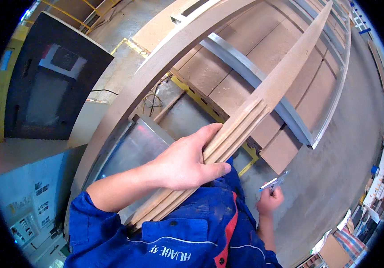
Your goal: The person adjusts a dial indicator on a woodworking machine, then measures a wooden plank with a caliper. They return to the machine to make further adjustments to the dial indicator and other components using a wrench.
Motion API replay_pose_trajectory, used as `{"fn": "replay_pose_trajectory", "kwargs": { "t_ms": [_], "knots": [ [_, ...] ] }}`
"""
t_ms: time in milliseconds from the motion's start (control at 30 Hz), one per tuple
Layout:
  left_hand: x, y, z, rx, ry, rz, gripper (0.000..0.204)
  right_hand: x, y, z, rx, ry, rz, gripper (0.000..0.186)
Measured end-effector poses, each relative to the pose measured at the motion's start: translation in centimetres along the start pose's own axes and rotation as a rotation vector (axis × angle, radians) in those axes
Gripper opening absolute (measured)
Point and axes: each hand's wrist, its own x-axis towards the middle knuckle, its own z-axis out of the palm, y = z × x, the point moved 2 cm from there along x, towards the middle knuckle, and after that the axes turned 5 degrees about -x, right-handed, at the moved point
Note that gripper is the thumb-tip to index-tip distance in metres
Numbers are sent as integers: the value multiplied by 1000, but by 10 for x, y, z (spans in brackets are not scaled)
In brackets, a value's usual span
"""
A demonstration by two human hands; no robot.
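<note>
A long bundle of light-brown wooden strips (236, 131) runs from in front of my body up to the far right, with stepped, layered edges at its near part. My left hand (185, 156) is closed round these strips, its thumb over the near side and its fingers over the far edge. Lower right, apart from the wood, my right hand (270, 200) grips a small flat tool (274, 182) with a pale, bluish-white body. Its kind is too small and blurred to make out. The fingers under the tool are partly hidden.
Beyond the strips stands a metal frame (245, 67) over brown boards (270, 49). Along the left side curves a long brown panel edge (140, 76). A dark cabinet (49, 85) stands farther left. Boards and a striped bag (352, 243) lie at the right edge.
</note>
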Motion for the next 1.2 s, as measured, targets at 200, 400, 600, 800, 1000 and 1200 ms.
{"fn": "replay_pose_trajectory", "kwargs": {
  "t_ms": [200, 400, 600, 800, 1000, 1200],
  "knots": [
    [-6, 8, 13, 39, 13, -1, 93, 5, 35, -11, -146, 13, -29, 27],
    [-5, 9, 17, -23, 7, -31, 89, 15, 21, -12, -75, 0, -29, 28],
    [2, -10, 23, -357, 46, -23, 72, 9, 31, -14, -155, 18, -38, 25],
    [5, -10, 27, -568, -6, -170, 55, 4, 23, -13, -109, 11, 39, 20],
    [8, -19, 31, -633, 32, -220, 52, 3, 16, -9, -120, 52, -46, 24],
    [6, -13, 30, -614, -17, -182, 53, 3, 14, -13, -122, 19, -4, 24]
  ]
}}
